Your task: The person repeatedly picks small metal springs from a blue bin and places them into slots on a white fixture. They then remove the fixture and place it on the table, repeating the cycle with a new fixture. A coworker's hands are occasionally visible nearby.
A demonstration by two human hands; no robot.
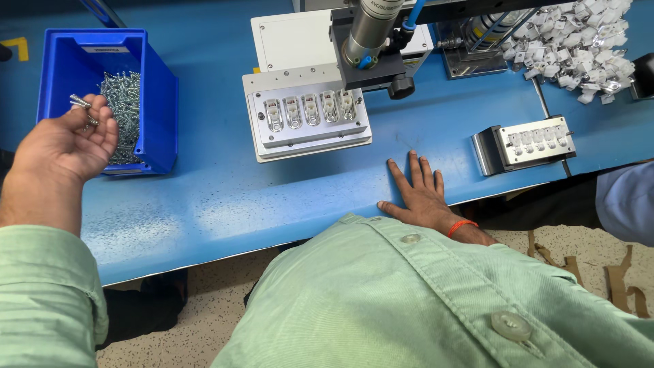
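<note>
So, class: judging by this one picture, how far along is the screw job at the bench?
Done: five clear parts sit in the white fixture. In hand: the left hand holds a few screws over the blue bin; the right hand lies flat on the blue table. Left: whether any screws are fitted cannot be told.

Blue workbench (225, 197) carries, at far left, a blue bin (158, 95) w/ loose screws (124, 109); centre has a white fixture plate (310, 123) w/ five clear parts in a row, under a press head. Right side: smaller metal jig (530, 143) near the front edge, pile of small white parts (579, 48) at the back. Right hand (419, 194) lies flat on the bench, palm down, btw. plate & jig.
</note>
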